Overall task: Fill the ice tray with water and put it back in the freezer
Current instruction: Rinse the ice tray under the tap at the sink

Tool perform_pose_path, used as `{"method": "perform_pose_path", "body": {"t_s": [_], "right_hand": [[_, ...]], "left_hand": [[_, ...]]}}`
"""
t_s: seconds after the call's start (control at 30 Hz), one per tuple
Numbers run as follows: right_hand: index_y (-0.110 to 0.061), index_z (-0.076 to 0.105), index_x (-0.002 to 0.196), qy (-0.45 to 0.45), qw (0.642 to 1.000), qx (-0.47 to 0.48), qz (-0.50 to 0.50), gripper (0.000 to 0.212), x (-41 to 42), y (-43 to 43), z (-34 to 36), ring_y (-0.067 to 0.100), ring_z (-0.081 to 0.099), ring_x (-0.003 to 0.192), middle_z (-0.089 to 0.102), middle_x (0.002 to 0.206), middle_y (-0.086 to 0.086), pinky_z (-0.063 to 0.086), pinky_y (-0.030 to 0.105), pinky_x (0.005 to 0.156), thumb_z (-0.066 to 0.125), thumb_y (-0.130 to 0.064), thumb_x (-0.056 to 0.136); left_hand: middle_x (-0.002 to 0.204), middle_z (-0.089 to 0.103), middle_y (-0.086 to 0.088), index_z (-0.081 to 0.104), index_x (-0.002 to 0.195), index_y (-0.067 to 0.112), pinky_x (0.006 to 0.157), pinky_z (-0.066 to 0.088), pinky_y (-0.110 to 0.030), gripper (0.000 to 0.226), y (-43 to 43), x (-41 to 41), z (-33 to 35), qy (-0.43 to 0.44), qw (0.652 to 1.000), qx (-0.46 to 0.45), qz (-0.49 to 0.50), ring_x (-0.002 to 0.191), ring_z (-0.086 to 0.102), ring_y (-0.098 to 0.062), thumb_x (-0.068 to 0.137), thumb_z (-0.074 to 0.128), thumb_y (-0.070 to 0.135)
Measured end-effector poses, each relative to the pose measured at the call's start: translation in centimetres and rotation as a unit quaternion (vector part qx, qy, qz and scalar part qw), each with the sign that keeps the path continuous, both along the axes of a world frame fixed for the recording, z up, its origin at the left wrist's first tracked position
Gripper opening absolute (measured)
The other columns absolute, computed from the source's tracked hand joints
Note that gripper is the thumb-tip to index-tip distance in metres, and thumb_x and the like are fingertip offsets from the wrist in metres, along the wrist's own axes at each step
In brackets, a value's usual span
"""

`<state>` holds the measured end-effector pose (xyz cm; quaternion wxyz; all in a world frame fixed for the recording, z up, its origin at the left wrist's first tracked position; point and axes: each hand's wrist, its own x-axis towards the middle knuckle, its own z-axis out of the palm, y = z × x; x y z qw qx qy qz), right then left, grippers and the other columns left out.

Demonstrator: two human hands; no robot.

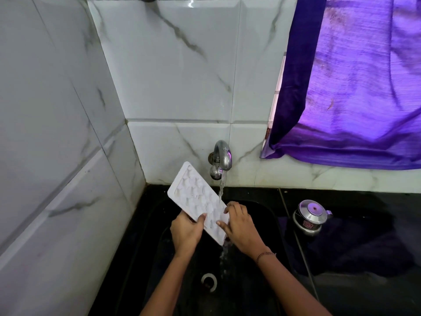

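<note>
Tray is held over the sink, tilted, with the far end raised toward the tap.

- Left hand grips the near-left edge, thumb on top.
- Right hand pinches the near-right edge, fingers curled at the rim.
- Stream runs down along the tray's right edge and spills off the near corner toward the drain.

Risks, as judged:
1. At this tilt the cells likely shed water, so the tray must be levelled or it fills poorly.
2. The stream strikes the rim, not the cells, which could splash the desk and the pot to the right.
3. Wet plastic held only at one end may slip or twist.
4. Overfilling would cause spills on the way to the freezer, which is not in view.
</note>
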<state>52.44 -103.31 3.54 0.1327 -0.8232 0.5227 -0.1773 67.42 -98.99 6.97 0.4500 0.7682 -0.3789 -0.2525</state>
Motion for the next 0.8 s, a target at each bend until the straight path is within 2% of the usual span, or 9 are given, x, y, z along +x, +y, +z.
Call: {"method": "perform_pose_path", "body": {"t_s": [0.07, 0.13, 0.23, 0.33, 0.4, 0.53, 0.6, 0.67, 0.8], "right_hand": [[-0.012, 0.045, 0.120, -0.066, 0.997, 0.019, -0.020, 0.044, -0.1, -0.6, 0.1, 0.014, 0.038, 0.116, 0.041, 0.127, 0.001, 0.035, 0.022, 0.097, 0.045, -0.047, 0.093], [-0.008, 0.043, 0.124, -0.114, 0.991, 0.056, -0.037, 0.040, -0.1, -1.2, 0.5, 0.015, 0.039, 0.117, 0.042, 0.128, 0.004, 0.035, 0.022, 0.099, 0.048, -0.036, 0.095], [-0.009, 0.037, 0.136, -0.158, 0.971, 0.167, -0.059, 0.046, -0.1, -1.9, 1.1, 0.019, 0.044, 0.124, 0.045, 0.135, 0.006, 0.037, 0.025, 0.101, 0.042, -0.035, 0.098], [-0.011, 0.048, 0.131, -0.178, 0.954, 0.229, -0.073, 0.037, -0.1, -2.2, 1.4, 0.012, 0.058, 0.092, 0.063, 0.111, 0.006, 0.044, 0.021, 0.078, 0.037, -0.029, 0.101], [-0.009, 0.055, 0.124, -0.192, 0.953, 0.219, -0.086, 0.032, 0.1, -2.2, 1.5, 0.008, 0.054, 0.078, 0.060, 0.094, 0.001, 0.042, 0.019, 0.067, 0.038, -0.023, 0.101], [-0.007, 0.058, 0.117, -0.221, 0.946, 0.194, -0.140, 0.031, 1.0, -2.0, 1.4, 0.015, 0.055, 0.081, 0.059, 0.090, 0.003, 0.041, 0.024, 0.067, 0.037, -0.023, 0.101], [-0.008, 0.057, 0.117, -0.233, 0.941, 0.188, -0.159, 0.032, 1.2, -1.8, 1.3, 0.017, 0.057, 0.083, 0.062, 0.094, 0.006, 0.047, 0.030, 0.071, 0.036, -0.025, 0.101], [-0.009, 0.056, 0.119, -0.206, 0.948, 0.182, -0.157, 0.031, 1.2, -1.6, 1.4, 0.019, 0.059, 0.088, 0.063, 0.102, 0.008, 0.049, 0.032, 0.076, 0.035, -0.025, 0.101], [-0.022, 0.044, 0.135, -0.075, 0.991, 0.072, -0.080, 0.036, 0.9, -1.4, 2.0, 0.022, 0.049, 0.109, 0.050, 0.123, 0.006, 0.046, 0.033, 0.087, 0.040, -0.025, 0.099]], "left_hand": [[0.107, 0.069, -0.008, 0.063, 0.110, 0.008, 0.087, 0.051, -0.033, 0.041, 0.0, 0.6, -0.5, 0.021, 1.000, -0.003, -0.020, 0.101, 0.064, -0.027, 0.075, 0.075, 0.025], [0.106, 0.069, -0.007, 0.062, 0.111, 0.009, 0.085, 0.055, -0.039, 0.040, 0.1, 1.2, -1.0, 0.093, 0.995, -0.008, -0.039, 0.100, 0.065, -0.027, 0.075, 0.076, 0.020], [0.100, 0.067, -0.008, 0.061, 0.106, 0.006, 0.063, 0.059, -0.030, 0.029, 0.2, 1.7, -0.9, 0.230, 0.972, -0.021, -0.042, 0.087, 0.067, -0.023, 0.079, 0.072, 0.009], [0.098, 0.067, -0.011, 0.060, 0.104, 0.004, 0.049, 0.054, -0.021, 0.021, 0.2, 2.0, -0.6, 0.312, 0.949, -0.047, -0.023, 0.078, 0.065, -0.018, 0.083, 0.066, 0.007], [0.100, 0.067, -0.012, 0.059, 0.108, 0.003, 0.050, 0.054, -0.022, 0.024, 0.1, 2.1, -0.8, 0.371, 0.927, -0.063, -0.007, 0.080, 0.066, -0.019, 0.086, 0.064, 0.010], [0.102, 0.068, -0.010, 0.058, 0.107, 0.005, 0.066, 0.057, -0.028, 0.022, 0.7, 1.1, -1.4, 0.444, 0.894, -0.045, -0.036, 0.088, 0.066, -0.021, 0.087, 0.062, 0.012], [0.099, 0.070, -0.008, 0.060, 0.105, 0.007, 0.067, 0.056, -0.029, 0.019, 1.3, 0.3, -1.6, 0.453, 0.888, -0.023, -0.076, 0.087, 0.068, -0.020, 0.087, 0.062, 0.011], [0.089, 0.073, -0.005, 0.062, 0.100, 0.009, 0.060, 0.057, -0.027, 0.013, 1.6, -0.1, -1.8, 0.456, 0.885, -0.017, -0.090, 0.077, 0.071, -0.018, 0.087, 0.060, 0.007], [0.081, 0.074, -0.003, 0.063, 0.101, 0.006, 0.058, 0.057, -0.027, 0.014, 1.5, 0.0, -2.0, 0.457, 0.885, -0.016, -0.092, 0.072, 0.072, -0.017, 0.087, 0.060, 0.005]]}}
